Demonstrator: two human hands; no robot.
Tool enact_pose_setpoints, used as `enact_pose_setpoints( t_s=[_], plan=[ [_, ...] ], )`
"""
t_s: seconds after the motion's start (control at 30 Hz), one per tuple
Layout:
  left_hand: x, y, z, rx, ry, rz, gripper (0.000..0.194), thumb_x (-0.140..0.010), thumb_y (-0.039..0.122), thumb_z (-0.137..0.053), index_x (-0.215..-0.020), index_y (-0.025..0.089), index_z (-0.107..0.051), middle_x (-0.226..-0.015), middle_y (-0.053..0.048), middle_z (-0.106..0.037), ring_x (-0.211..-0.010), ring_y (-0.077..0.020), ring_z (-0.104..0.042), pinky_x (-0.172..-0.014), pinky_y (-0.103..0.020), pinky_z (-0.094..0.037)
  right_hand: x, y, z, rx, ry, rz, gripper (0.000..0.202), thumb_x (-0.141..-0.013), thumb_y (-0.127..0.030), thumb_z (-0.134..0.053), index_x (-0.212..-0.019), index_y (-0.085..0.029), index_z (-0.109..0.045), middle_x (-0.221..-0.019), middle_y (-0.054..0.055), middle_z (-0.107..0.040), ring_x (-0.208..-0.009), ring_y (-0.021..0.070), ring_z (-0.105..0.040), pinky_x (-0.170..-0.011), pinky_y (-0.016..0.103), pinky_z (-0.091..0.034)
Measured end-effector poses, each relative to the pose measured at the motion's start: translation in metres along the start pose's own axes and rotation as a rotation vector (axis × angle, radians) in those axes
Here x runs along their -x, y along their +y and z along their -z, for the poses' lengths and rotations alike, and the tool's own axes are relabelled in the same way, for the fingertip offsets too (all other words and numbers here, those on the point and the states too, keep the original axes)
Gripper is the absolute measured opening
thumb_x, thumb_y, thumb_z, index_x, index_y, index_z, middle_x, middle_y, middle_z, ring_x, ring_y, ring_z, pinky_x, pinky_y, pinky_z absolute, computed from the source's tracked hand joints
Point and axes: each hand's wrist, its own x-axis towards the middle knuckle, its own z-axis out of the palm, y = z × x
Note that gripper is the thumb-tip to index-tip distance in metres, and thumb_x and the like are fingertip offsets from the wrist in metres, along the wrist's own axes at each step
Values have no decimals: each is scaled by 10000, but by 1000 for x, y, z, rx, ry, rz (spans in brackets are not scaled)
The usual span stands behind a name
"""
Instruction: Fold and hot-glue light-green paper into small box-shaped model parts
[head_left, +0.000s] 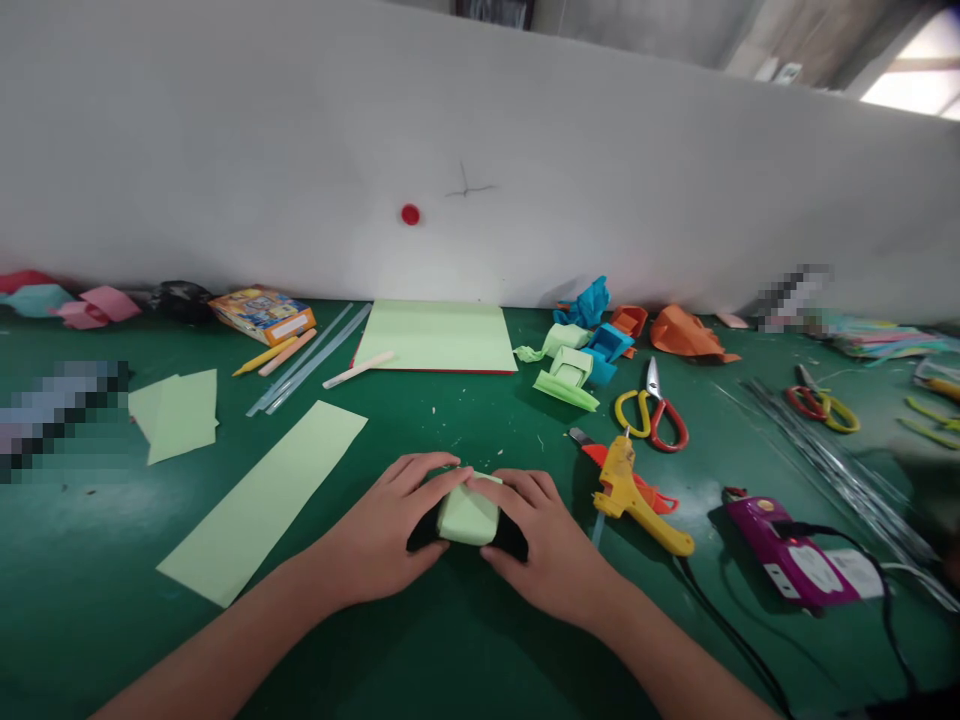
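On seemingly painted green tabletop (390, 650)

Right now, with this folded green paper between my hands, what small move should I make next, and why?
I'd probably press the top edge lightly: your left hand and right hand cup the folded green paper, fingertips meeting at that edge, thumbs low at its sides.

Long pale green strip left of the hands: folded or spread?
Spread. The long strip lies flat on the table, its two ends well apart and no fold visible.
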Motion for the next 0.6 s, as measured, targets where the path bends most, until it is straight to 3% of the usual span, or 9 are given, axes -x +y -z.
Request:
enact_pose_setpoints(
  t_s=[0.13,0.2,0.27,0.33,0.47,0.53,0.6],
  plan=[
    [3,3,13,-33,-16,-54,699,-881,270,-673,-1527,339,-418,-1576,-71,-432,-1438,-317,-415,-1138,-487,-466,1,-2,2,-13,-15,12,777,-810,-176,-719,-1510,-363,-438,-1475,69,-464,-1345,309,-385,-1135,511,-389],
    [3,0,22,-79,-6,-37,598,-926,362,-631,-1500,346,-462,-1556,-59,-467,-1417,-308,-448,-1135,-486,-458,2,-3,4,-30,-28,17,763,-827,-211,-723,-1514,-370,-433,-1501,68,-431,-1366,315,-367,-1148,515,-376],
    [2,-9,30,-175,59,85,487,-988,435,-522,-1460,313,-519,-1506,-73,-532,-1367,-303,-511,-1118,-498,-457,3,-2,5,-50,-42,21,729,-859,-264,-718,-1520,-366,-429,-1529,76,-395,-1394,328,-340,-1159,530,-361],
    [3,-25,38,-316,134,294,522,-1003,493,-455,-1454,242,-532,-1493,-118,-556,-1345,-336,-540,-1103,-542,-447,4,-1,6,-71,-54,32,701,-892,-313,-702,-1530,-361,-415,-1551,82,-368,-1417,341,-316,-1165,544,-349],
    [12,-66,48,-517,31,685,654,-943,521,-487,-1475,140,-508,-1548,-245,-480,-1397,-474,-478,-1028,-670,-441,4,0,7,-93,-60,55,608,-966,-397,-627,-1531,-365,-405,-1530,79,-423,-1396,339,-339,-1152,557,-342],
    [15,-79,48,-495,22,688,653,-948,509,-471,-1456,102,-523,-1521,-293,-490,-1405,-498,-463,-1007,-687,-444,4,-1,9,-95,-47,54,552,-992,-443,-588,-1514,-373,-423,-1487,79,-469,-1354,333,-382,-1128,563,-355],
    [16,-83,46,-468,20,624,589,-962,433,-452,-1451,115,-530,-1504,-266,-524,-1408,-461,-480,-1030,-639,-453,4,-2,10,-120,-35,66,517,-1004,-473,-567,-1497,-385,-441,-1452,75,-496,-1321,323,-412,-1103,551,-375]
  ],
)
